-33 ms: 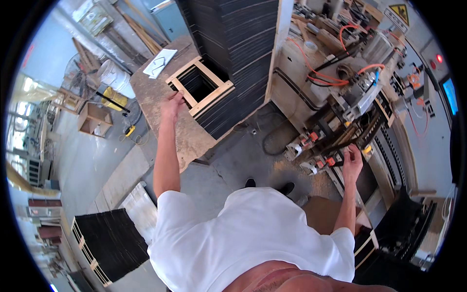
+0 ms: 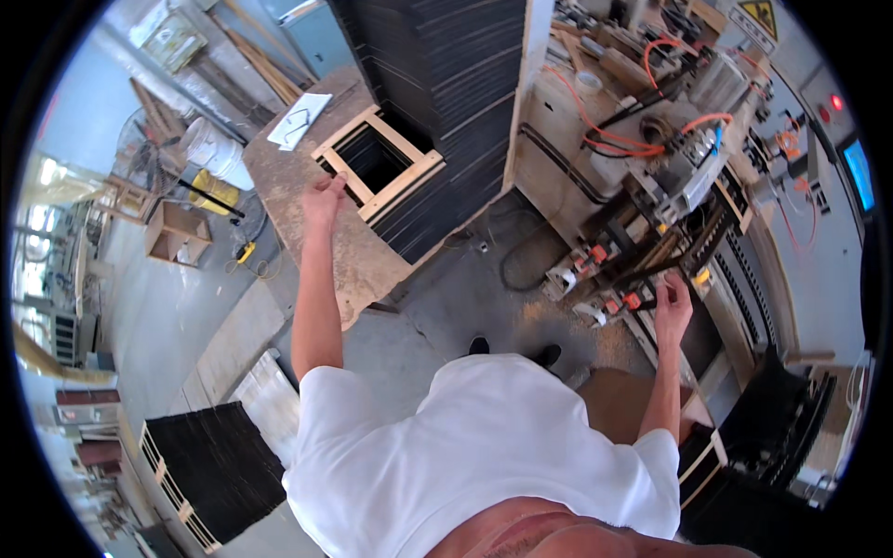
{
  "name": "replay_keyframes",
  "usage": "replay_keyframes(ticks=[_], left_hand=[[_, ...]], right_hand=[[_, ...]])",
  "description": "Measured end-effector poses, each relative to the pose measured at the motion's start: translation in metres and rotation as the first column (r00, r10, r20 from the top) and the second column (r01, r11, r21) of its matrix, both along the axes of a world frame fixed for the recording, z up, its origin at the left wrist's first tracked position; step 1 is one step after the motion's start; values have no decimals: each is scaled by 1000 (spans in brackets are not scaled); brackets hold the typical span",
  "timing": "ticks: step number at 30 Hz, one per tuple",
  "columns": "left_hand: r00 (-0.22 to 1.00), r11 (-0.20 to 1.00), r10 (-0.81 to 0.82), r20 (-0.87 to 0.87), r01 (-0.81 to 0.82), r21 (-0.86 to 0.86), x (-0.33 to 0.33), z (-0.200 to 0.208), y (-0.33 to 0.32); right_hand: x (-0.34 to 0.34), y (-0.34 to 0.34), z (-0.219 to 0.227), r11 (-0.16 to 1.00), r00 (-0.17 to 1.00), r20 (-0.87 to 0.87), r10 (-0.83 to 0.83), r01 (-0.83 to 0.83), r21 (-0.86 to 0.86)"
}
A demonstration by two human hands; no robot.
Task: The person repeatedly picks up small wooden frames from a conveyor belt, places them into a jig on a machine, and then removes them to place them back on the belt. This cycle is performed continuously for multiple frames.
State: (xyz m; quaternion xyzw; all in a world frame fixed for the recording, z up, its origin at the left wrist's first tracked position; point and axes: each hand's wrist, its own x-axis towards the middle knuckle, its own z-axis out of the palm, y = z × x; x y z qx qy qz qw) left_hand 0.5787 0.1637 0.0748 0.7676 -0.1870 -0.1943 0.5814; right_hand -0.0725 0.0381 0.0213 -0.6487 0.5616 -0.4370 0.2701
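Observation:
My left hand (image 2: 323, 198) reaches forward to a light wooden frame (image 2: 402, 188) on top of a stack with black sides (image 2: 423, 228). Its fingers are closed at the frame's left rail, in a pinch. The frame surrounds a deep dark opening. Off to the right, my right hand (image 2: 672, 305) is at the near end of a machine (image 2: 693, 200) with orange hoses. Its fingers are bent together beside a dark bar there; what they hold, if anything, is hidden by the hand.
The stack stands on a worn brown board (image 2: 288, 200), with a white paper (image 2: 299, 121) on it. A tall black stack (image 2: 465, 84) rises behind. To the left are a white bucket (image 2: 214, 149) and a wooden box (image 2: 179, 232). Sawdust (image 2: 609, 344) lies beneath the machine.
The whole view has shifted very slightly. Both my hands stay almost where they were, with the left at the wooden frame and the right at the machine.

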Motion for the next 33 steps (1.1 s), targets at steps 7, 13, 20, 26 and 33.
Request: replay_keyframes(ticks=[7, 13, 20, 26, 33], left_hand=[[465, 906, -418, 780, 272, 323, -113, 46, -17], [490, 893, -450, 746, 239, 381, -120, 17, -35], [493, 895, -445, 748, 216, 390, -141, 29, -33], [502, 973, -143, 853, 228, 28, -207, 16, -24], [665, 689, -647, 372, 720, -89, -374, -62, -38]], right_hand=[[7, 37, 1, 985, 993, -26, -116, 118, 128], [-20, 78, 5, 977, 985, -6, -170, 169, 132], [-146, 131, 4, 890, 852, -280, -442, 455, -19], [-269, 228, 13, 645, 341, -777, -529, 756, -108], [-289, 297, -23, 513, 492, -588, -642, 846, 148]])
